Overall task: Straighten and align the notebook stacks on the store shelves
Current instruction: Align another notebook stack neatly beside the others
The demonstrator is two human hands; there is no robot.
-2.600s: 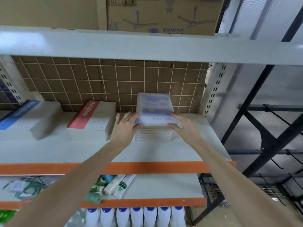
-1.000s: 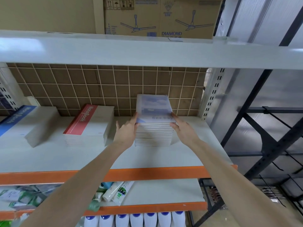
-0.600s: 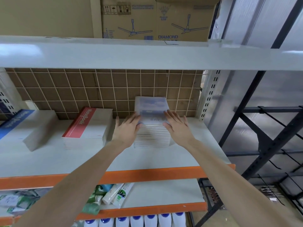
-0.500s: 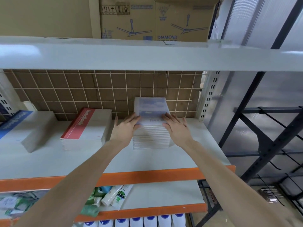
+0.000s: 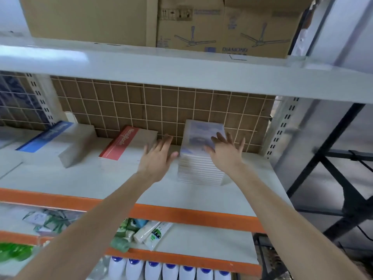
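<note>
Flanking squared paper notebook stack (image 5: 199, 168), spread hands.

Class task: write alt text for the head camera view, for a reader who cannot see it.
A person's open left hand and right hand reach to a purple-covered notebook stack on a white store shelf; the right hand overlaps its top. To the left lie a red notebook stack and a blue notebook stack.
</note>
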